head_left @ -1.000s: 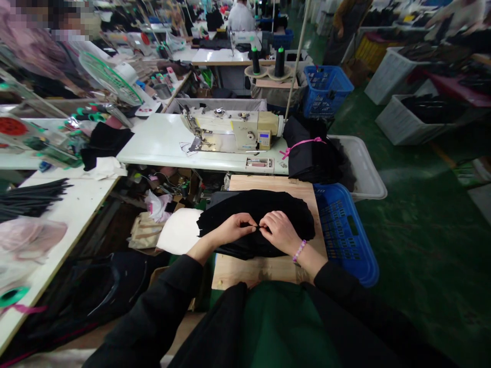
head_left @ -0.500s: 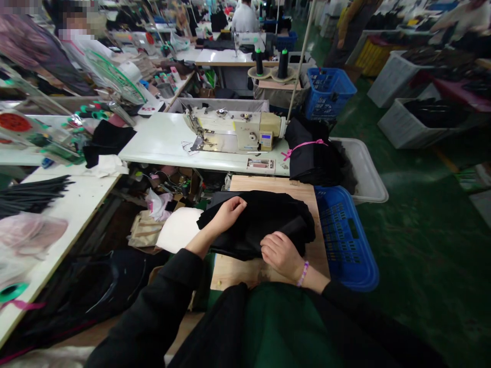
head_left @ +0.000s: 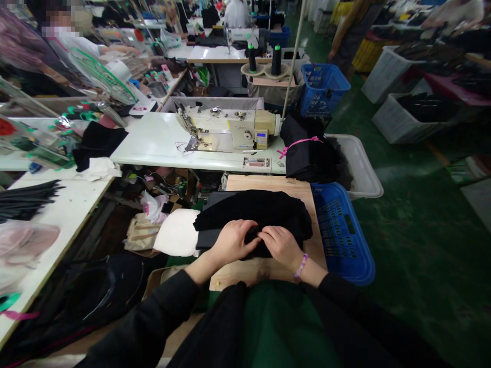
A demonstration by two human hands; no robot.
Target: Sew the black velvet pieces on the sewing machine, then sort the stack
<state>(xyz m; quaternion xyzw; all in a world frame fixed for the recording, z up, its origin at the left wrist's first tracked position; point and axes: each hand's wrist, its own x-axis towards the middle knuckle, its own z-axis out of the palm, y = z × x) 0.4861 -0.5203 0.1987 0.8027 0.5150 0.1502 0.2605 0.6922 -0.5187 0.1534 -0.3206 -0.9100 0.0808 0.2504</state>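
A stack of black fabric pieces [head_left: 264, 212] lies on a small wooden table [head_left: 264, 268] right in front of me. My left hand [head_left: 232, 240] rests on the near edge of the stack, fingers curled over the cloth. Beside it, my right hand [head_left: 281, 246], with a pink bead bracelet at the wrist, grips the same near edge. The two hands almost touch at the fingertips. A green apron covers my lap below the table.
A cream sewing machine [head_left: 226, 129] sits on a white table [head_left: 153, 140] beyond. A tied black bundle [head_left: 307, 153] leans on a white bin [head_left: 360, 168]; a blue crate [head_left: 341, 232] stands right of the wooden table. Other people work at the far benches.
My left hand came back from the far left part of the stack to its near edge. My right hand shifted slightly, and both hands now meet on the cloth.
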